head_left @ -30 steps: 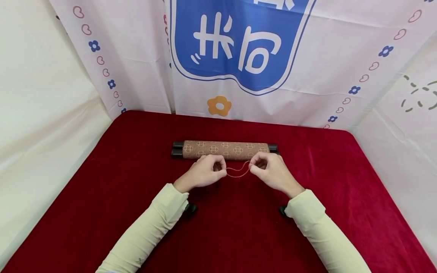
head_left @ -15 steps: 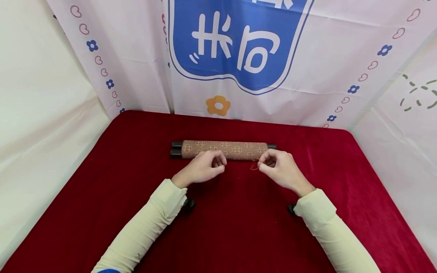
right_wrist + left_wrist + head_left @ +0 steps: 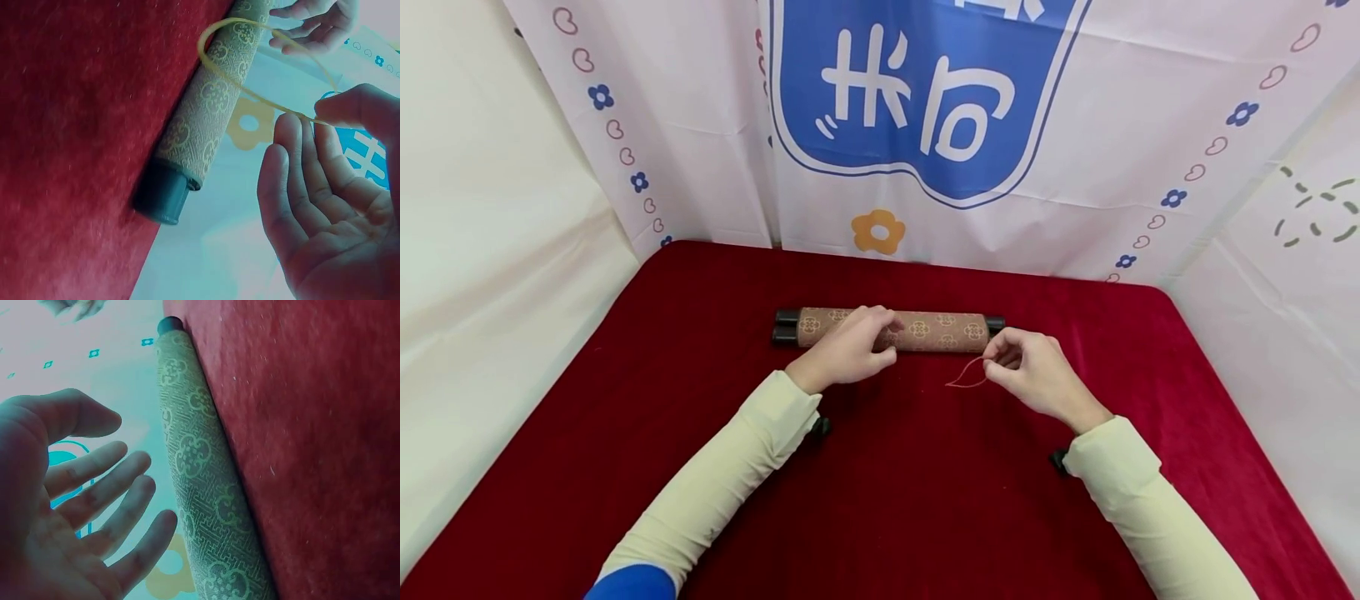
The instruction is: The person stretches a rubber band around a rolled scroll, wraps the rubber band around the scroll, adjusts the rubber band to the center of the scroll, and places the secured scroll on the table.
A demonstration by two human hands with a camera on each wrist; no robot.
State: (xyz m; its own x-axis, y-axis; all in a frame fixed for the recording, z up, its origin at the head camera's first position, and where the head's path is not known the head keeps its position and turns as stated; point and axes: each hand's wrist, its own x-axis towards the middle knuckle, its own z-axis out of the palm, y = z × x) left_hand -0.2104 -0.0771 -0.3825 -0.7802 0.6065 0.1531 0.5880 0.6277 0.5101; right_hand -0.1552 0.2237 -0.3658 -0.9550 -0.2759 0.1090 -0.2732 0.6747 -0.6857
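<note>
A brown patterned scroll [image 3: 917,331] with black rod ends lies rolled up across the cloth in the head view. My right hand [image 3: 1030,371] pinches a thin rubber band [image 3: 964,385] between thumb and fingertips, close to the scroll's right end. In the right wrist view the rubber band [image 3: 212,47] hangs as a loose loop that overlaps the scroll [image 3: 215,94]. My left hand [image 3: 850,346] overlaps the scroll's middle in the head view, fingers relaxed and spread. The left wrist view shows that hand [image 3: 81,494] holding nothing, beside the scroll [image 3: 194,456].
Dark red cloth [image 3: 880,500] covers the table around the scroll. A white printed curtain [image 3: 715,167] hangs behind the table's back edge. Pale fabric walls stand at the left [image 3: 490,208] and right [image 3: 1285,333].
Both hands held the rubber band at first. My left hand let go, opened its fingers and moved forward over the scroll. My right hand moved right with the rubber band.
</note>
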